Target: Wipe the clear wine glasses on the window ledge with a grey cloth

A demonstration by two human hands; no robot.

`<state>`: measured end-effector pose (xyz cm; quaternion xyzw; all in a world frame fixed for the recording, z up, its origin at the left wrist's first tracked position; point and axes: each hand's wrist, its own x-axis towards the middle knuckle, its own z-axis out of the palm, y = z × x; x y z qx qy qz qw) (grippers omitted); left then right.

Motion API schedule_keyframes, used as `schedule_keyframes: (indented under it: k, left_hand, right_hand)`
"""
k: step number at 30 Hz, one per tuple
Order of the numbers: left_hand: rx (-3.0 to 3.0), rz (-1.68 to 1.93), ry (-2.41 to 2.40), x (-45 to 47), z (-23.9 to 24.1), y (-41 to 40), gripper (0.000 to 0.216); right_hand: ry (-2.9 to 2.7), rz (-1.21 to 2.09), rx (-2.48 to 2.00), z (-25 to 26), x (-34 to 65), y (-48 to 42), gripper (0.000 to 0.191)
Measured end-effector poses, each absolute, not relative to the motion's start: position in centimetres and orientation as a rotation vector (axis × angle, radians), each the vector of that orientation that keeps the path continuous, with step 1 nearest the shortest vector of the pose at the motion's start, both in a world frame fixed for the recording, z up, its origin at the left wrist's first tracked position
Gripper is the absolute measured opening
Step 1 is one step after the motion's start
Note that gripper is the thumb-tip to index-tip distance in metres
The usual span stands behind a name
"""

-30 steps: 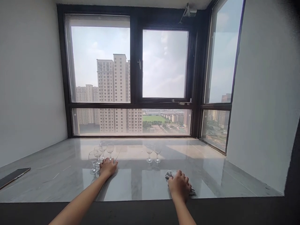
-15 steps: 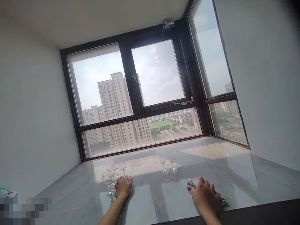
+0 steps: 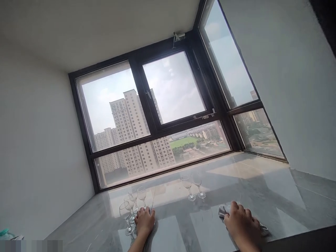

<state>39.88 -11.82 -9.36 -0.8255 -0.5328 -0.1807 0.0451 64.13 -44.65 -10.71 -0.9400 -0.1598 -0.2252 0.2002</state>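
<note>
My right hand presses a light grey cloth onto the glossy grey sill; cloth ends show on both sides of the fingers. To the left, my left hand rests on the sill with its fingers curled down, right beside a group of clear stemmed glasses. Whether anything is under those fingers is hidden. Two more stemmed glasses stand upright farther back, between the two hands. All the glasses are transparent and partly blend with the sill's reflections.
Behind the sill is a dark-framed window with a side pane at the right. White walls close in on both sides. A green-topped object shows at the lower left. The sill's front edge runs along the lower right.
The camera has tilted, so the glasses and hands appear lower and farther right. My right hand still covers the cloth, perhaps slightly farther right; my left hand stays beside the glasses.
</note>
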Motion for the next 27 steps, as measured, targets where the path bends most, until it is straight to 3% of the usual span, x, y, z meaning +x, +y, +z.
schedule_keyframes:
  k: [27]
  left_hand:
    - [-2.529,-0.483,-1.631,39.7,-8.4,-12.7,0.05]
  right_hand:
    - [-0.433,-0.551,-2.571,-10.9,64.4,-44.4,0.022]
